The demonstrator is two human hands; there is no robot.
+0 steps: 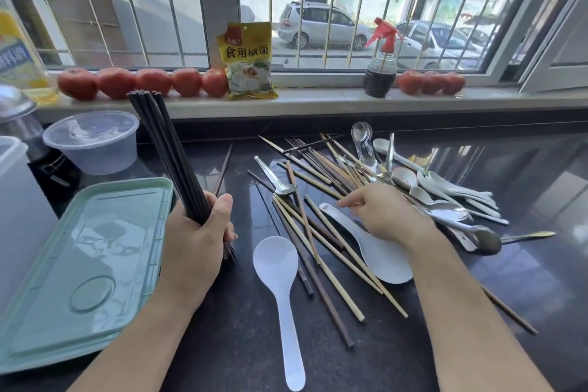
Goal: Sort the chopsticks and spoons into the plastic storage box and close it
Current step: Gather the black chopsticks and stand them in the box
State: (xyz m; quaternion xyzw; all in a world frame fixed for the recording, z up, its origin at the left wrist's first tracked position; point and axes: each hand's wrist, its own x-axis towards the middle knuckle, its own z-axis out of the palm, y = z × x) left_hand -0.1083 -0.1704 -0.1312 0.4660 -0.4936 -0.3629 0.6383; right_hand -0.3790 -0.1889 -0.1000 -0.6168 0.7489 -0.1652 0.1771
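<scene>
My left hand [197, 232] grips a bundle of dark chopsticks [165, 153], held upright and leaning left. My right hand [381, 213] rests on the scattered pile of chopsticks [321, 232], fingertips pinched at a light wooden one. Metal and white spoons [445, 194] lie heaped to the right of that hand. Two white rice paddles [283, 289] lie near the front, one partly under my right wrist. The pale green lid of the storage box [82, 264] lies flat at the left. A white box wall [12, 200] shows at the far left edge.
A clear round plastic tub [92, 140] stands behind the green lid. On the window sill sit rows of tomatoes [143, 81], a yellow food packet [248, 60] and a spray bottle [380, 64]. An oil bottle [16, 51] stands at far left.
</scene>
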